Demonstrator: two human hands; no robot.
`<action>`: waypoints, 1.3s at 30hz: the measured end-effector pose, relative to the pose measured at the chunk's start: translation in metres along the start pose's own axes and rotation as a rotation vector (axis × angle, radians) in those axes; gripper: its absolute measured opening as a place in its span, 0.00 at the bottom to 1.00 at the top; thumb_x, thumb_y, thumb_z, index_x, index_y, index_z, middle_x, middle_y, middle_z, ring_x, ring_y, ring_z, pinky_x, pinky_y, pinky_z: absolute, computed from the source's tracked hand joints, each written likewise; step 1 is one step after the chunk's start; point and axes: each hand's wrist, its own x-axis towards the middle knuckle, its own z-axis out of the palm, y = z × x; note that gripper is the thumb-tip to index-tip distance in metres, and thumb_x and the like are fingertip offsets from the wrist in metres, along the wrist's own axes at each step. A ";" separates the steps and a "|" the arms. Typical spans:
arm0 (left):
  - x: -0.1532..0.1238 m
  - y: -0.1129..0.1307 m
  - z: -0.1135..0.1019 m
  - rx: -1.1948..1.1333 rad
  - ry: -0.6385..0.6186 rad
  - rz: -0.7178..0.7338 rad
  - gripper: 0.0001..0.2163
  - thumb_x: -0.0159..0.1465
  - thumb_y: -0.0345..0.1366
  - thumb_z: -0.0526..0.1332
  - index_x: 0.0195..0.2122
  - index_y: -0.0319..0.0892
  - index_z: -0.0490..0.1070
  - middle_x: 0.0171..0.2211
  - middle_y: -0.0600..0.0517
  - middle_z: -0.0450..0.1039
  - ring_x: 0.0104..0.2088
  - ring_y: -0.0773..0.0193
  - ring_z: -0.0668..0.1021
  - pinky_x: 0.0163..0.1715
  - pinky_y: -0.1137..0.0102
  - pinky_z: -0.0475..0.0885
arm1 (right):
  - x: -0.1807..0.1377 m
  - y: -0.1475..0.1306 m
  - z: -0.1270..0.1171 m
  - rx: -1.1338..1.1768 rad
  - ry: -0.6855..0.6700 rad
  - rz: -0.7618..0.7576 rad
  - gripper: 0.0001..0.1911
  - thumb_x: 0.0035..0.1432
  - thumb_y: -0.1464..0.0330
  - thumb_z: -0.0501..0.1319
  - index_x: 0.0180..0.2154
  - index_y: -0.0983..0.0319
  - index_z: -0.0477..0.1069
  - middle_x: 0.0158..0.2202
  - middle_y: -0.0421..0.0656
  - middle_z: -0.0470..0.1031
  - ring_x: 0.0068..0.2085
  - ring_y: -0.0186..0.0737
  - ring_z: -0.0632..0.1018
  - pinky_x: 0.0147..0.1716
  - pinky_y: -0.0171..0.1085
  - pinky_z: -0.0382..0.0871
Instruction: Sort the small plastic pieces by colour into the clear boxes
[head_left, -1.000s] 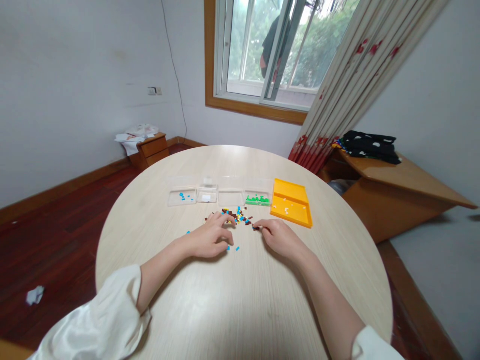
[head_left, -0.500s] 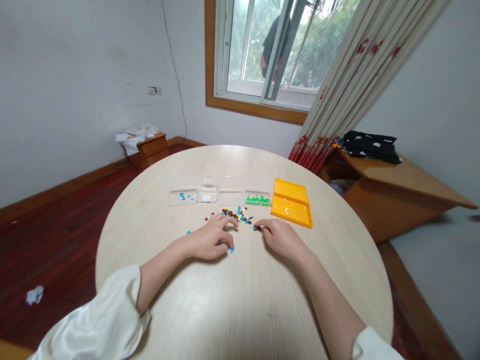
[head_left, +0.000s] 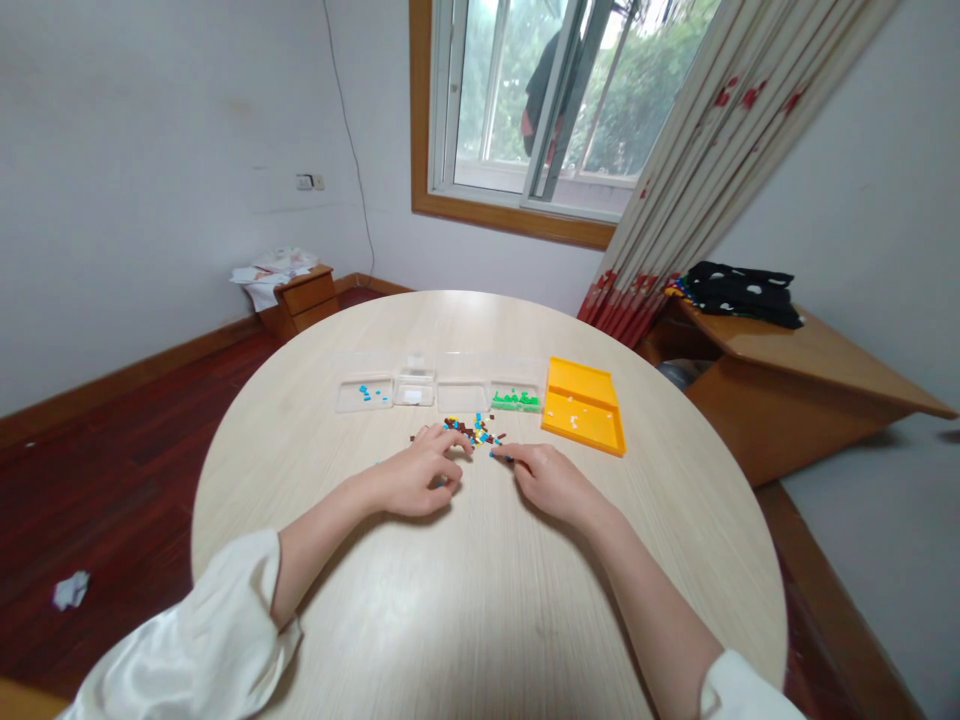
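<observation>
A small heap of tiny coloured pieces, brown, blue and yellow, lies in the middle of the round light-wood table. My left hand rests just in front of the heap, fingers curled over some blue pieces that are mostly hidden. My right hand lies to the right, its fingertips pinched together at the heap's near right edge, touching a small blue and brown piece. Behind the heap stands a row of clear plastic boxes; one holds blue pieces, another green pieces.
An orange tray sits at the right end of the row, with a few small bits in it. A wooden desk with dark folded cloth stands at the right. A small wooden cabinet is by the far wall.
My right hand has slid left toward the heap. My left hand has curled tighter, covering the blue pieces that lay beside it.
</observation>
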 end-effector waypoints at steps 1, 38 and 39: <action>0.000 -0.001 0.001 0.006 0.033 -0.016 0.08 0.54 0.25 0.55 0.22 0.39 0.70 0.49 0.48 0.64 0.49 0.55 0.64 0.51 0.57 0.58 | 0.000 0.000 0.000 0.021 0.002 -0.010 0.22 0.56 0.77 0.48 0.48 0.62 0.73 0.48 0.46 0.76 0.49 0.39 0.75 0.51 0.38 0.66; 0.004 -0.014 0.014 0.183 0.088 -0.192 0.23 0.56 0.26 0.52 0.52 0.51 0.68 0.54 0.46 0.56 0.51 0.50 0.62 0.50 0.52 0.59 | 0.006 -0.024 0.005 -0.199 -0.042 0.005 0.25 0.59 0.76 0.47 0.56 0.58 0.64 0.45 0.47 0.77 0.42 0.42 0.77 0.40 0.35 0.65; 0.004 -0.014 0.014 0.175 0.088 -0.177 0.23 0.56 0.26 0.52 0.51 0.50 0.69 0.54 0.46 0.56 0.51 0.50 0.62 0.50 0.52 0.59 | 0.006 -0.024 0.005 -0.200 -0.044 0.004 0.25 0.59 0.75 0.47 0.57 0.58 0.64 0.45 0.47 0.77 0.42 0.41 0.77 0.40 0.35 0.65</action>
